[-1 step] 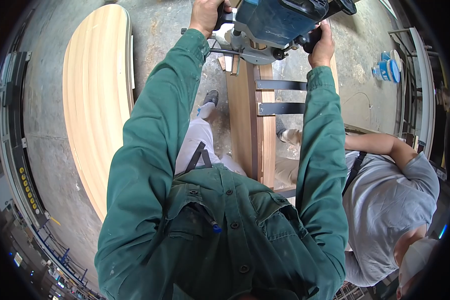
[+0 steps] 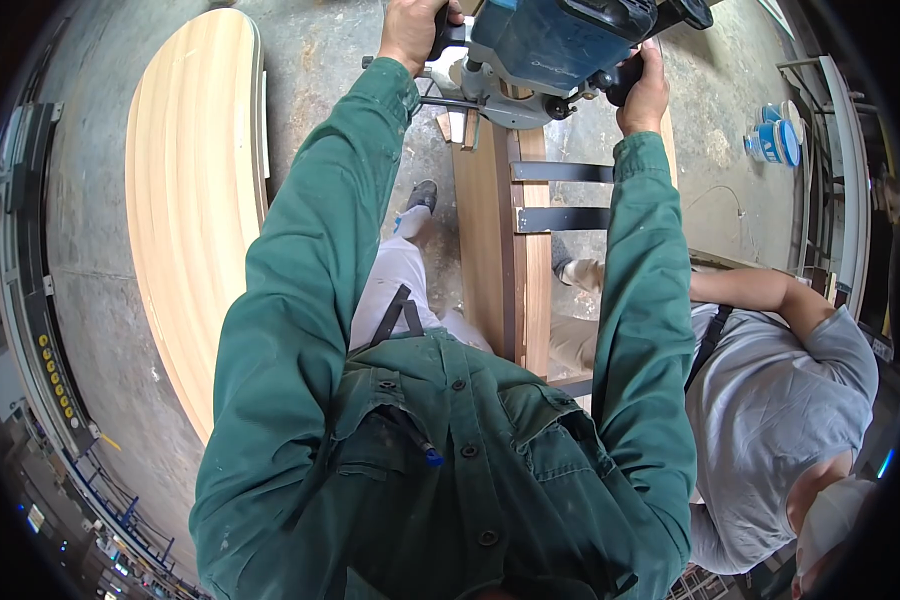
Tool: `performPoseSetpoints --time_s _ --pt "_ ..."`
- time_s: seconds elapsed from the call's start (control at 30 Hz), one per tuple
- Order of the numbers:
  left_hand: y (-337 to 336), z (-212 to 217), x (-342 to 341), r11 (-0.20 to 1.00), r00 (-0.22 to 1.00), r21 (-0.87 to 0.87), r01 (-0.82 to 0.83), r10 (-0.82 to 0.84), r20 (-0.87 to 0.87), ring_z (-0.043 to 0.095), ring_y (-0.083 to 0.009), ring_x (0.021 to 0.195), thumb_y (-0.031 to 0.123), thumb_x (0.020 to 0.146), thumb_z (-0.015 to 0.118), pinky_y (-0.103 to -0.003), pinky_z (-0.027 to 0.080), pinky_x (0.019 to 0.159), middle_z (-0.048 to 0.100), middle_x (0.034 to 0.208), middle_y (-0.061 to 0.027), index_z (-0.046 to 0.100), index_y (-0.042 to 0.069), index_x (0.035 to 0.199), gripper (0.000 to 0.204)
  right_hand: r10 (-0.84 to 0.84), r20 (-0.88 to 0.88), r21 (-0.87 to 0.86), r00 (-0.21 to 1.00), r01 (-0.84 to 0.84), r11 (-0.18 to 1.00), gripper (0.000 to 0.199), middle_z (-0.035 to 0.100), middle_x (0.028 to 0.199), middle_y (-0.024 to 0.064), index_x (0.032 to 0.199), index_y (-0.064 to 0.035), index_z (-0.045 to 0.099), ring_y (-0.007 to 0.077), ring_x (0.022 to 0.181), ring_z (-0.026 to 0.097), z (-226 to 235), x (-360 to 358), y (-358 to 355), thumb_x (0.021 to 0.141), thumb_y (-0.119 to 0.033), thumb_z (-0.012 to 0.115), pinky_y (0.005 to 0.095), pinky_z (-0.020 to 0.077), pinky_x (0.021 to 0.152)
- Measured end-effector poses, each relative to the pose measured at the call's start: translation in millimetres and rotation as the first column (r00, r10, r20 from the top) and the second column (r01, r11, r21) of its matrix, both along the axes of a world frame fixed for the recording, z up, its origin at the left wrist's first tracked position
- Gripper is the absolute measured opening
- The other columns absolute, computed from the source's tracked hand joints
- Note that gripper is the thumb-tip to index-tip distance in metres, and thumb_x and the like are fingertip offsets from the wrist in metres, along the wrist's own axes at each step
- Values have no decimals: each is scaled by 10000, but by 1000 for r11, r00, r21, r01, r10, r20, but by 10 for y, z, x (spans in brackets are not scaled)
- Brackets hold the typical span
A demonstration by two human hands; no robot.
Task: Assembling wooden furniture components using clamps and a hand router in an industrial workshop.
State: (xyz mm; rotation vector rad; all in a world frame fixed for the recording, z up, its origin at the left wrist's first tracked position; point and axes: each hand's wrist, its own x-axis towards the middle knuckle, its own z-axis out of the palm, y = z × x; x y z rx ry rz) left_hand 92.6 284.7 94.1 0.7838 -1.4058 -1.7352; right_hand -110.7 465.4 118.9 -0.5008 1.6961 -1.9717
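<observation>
A blue plunge router (image 2: 555, 48) with a grey metal base sits at the top of the view on a long wooden workpiece (image 2: 482, 230). My left hand (image 2: 410, 34) is closed round its black left handle. On the other side my right hand (image 2: 646, 95) grips the right-hand knob. A thin metal rod reaches out from the base toward my left wrist. Beneath the router, its bit and the spot it touches are hidden. Two dark flat strips (image 2: 565, 218) run crosswise from the workpiece, passing under my right forearm.
A long wooden panel with a rounded end (image 2: 195, 150) lies to the left. Close on my right is a co-worker in a grey shirt (image 2: 780, 400), back bent. Blue-and-white tubs (image 2: 773, 140) stand on the floor (image 2: 715, 150) at the far right, beside a metal rack (image 2: 845, 170).
</observation>
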Motion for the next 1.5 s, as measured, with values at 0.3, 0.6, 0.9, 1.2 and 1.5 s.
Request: performPoseSetpoints --time_s 0.3,0.6,0.9,1.2,1.5 --pt "-157 -17 -133 996 998 82 -32 36 -52 465 -92 503 439 846 570 -230 349 490 541 573 -2 584 91 620 414 18 3 -9 1000 -18 1000 320 568 706 32 797 -57 590 137 637 535 0 -123 -226 828 -374 560 270 436 607" --pt "-229 14 -161 999 999 0 -53 53 -11 453 -88 488 433 850 557 -230 337 471 514 544 2 575 87 607 424 30 -61 -35 998 -32 999 428 589 659 72 755 -19 603 163 522 563 -102 -344 -450 824 -434 528 284 456 423" --pt "-183 25 -157 995 998 -67 -68 67 -20 469 -95 496 419 863 535 -240 358 478 520 547 -2 580 78 619 422 68 -50 -53 996 -71 996 429 589 652 78 754 -18 599 166 524 567 -92 -386 -475 826 -435 530 281 451 424" --pt "-18 79 -56 996 996 1 -88 88 -12 562 -149 659 429 797 583 -271 440 664 599 679 -79 599 36 706 404 92 -56 -41 994 -94 995 434 581 660 61 758 -27 597 155 534 564 -118 -354 -365 833 -447 518 271 457 431" --pt "302 168 99 995 995 -54 -87 89 37 533 -137 658 444 816 533 -267 416 670 600 676 -63 604 25 679 446 89 -34 -62 995 -91 994 386 566 677 43 766 -46 590 136 583 537 -180 -310 -152 832 -421 522 260 446 509"
